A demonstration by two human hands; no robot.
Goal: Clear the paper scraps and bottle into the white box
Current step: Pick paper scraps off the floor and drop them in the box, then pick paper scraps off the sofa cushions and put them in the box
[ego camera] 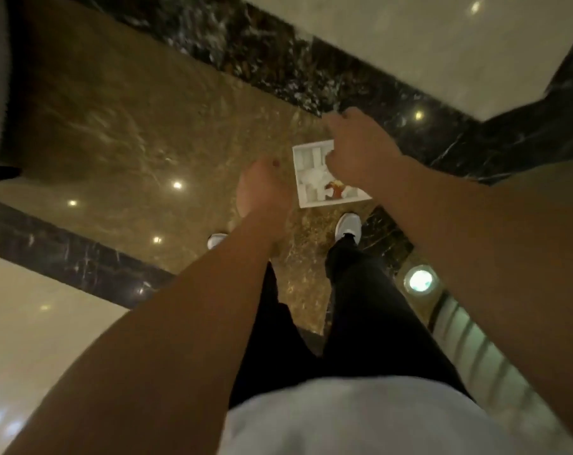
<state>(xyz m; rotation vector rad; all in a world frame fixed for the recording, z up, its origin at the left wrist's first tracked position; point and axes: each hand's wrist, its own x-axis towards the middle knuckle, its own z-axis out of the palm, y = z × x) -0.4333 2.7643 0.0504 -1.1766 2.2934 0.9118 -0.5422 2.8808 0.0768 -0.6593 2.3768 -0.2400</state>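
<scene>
A white shirt (360, 418) is seen at the bottom edge, with black trousers (360, 310) below it in the view. 2 bare forearms are extended forward over the floor (121, 126). 2 white shoes are visible: the left shoe (217, 240) is partly hidden by the left forearm, the right shoe (348, 226) is placed just beside the near edge of the white box (303, 195).

The left hand (263, 188) is held above the brown marble floor, just left of the box and apart from it. Its fingers are curled under and hidden from the camera, so it cannot be told whether they are spread or pressed together; nothing is seen in it.

The right hand (357, 149) is held over the far right corner of the box, covering that part. Its fingers (332, 124) are bent downward and blurred; whether they are pinching anything cannot be told.

The white box is set on the floor, open at the top. White paper scraps (313, 175) are seen inside it, and a red-orange item (336, 188) lies at its near right part; whether this is the bottle cannot be told.

Farther off, a black veined marble band (278, 60) is crossed by the brown area, with cream tile (426, 44) beyond. Ceiling lights are reflected in the polished floor. The whole view is motion-blurred.
</scene>
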